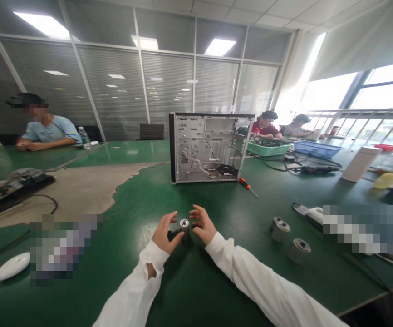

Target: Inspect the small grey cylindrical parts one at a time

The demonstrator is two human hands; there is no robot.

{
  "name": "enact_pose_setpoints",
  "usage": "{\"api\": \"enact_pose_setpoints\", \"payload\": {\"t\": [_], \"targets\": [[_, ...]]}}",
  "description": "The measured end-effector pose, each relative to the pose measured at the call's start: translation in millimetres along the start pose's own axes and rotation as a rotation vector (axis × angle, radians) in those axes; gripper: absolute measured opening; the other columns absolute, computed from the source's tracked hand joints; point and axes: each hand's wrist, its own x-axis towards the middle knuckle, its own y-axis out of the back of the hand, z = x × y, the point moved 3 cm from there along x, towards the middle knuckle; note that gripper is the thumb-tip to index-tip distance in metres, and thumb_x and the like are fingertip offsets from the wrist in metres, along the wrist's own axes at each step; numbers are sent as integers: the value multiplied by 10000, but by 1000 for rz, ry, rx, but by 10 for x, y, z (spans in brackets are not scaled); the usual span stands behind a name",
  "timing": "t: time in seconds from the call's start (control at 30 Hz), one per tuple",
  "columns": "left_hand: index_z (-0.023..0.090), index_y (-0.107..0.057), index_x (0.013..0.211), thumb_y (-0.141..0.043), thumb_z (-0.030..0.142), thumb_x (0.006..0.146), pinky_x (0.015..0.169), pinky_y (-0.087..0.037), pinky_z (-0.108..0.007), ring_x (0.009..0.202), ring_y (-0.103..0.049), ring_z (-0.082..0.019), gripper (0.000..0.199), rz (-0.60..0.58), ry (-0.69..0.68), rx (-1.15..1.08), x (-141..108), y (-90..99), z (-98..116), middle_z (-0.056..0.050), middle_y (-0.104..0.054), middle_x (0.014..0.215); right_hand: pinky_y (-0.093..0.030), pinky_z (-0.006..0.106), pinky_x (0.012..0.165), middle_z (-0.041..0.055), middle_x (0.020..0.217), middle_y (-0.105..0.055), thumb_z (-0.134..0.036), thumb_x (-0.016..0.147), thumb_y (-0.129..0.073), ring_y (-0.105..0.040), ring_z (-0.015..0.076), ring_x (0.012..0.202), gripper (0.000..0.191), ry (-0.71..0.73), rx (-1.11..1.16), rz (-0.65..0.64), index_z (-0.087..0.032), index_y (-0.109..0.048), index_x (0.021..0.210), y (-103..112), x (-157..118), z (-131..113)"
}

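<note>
A small silver metal cylinder [184, 225] stands upright on the green table [121, 254], between my two hands. My left hand [167, 232] is on its left side, fingers apart and curved, the thumb close to the cylinder's lower side; whether it touches is unclear. On the right, my right hand [203, 225] is open with bent fingers spread, a small gap from the cylinder. Beyond them stands an open computer case [207, 147] with cables inside. An orange and black screwdriver [245, 183] lies by its lower right corner.
Several similar metal cylinders [299, 250] stand to the right, near a white power strip [315, 215]. Green [269, 149] and blue baskets [317, 149] and a white bottle [360, 164] are farther back. Electronics [12, 186] lie left. Other people sit across the table.
</note>
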Motion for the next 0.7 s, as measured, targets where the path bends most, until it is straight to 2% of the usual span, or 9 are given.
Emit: {"api": "enact_pose_setpoints", "payload": {"t": [0.2, 0.4, 0.5, 0.7], "targets": [[179, -455, 1020, -500, 272, 700, 816, -404, -329, 927, -506, -199, 336, -67, -81, 179, 28, -109, 11, -82, -534, 984, -467, 311, 635, 81, 978, -490, -54, 479, -370, -514, 180, 855, 566, -118, 208, 35, -200, -325, 1024, 49, 128, 134], [211, -505, 978, -507, 262, 690, 819, -415, -318, 919, -522, -192, 293, -57, 24, 124, 33, -142, 41, -52, -569, 969, -459, 320, 640, 73, 942, -500, -79, 479, -395, -518, 178, 824, 498, -145, 314, 48, -197, -377, 963, 74, 113, 146], [198, -500, 963, -532, 266, 671, 805, -434, -320, 885, -549, -186, 302, 17, 128, -38, 34, -156, 16, -58, -568, 965, -452, 325, 645, 70, 920, -510, -86, 486, -414, -519, 180, 811, 469, -150, 345, 55, -193, -398, 942, 83, 103, 131], [161, -444, 970, -629, 304, 573, 718, -468, -317, 737, -597, -171, 461, 196, 440, -490, 24, -165, -153, -69, -578, 864, -429, 310, 640, 38, 860, -526, -87, 479, -438, -516, 162, 763, 436, -163, 422, 77, -195, -435, 901, 79, 81, 109]]}}
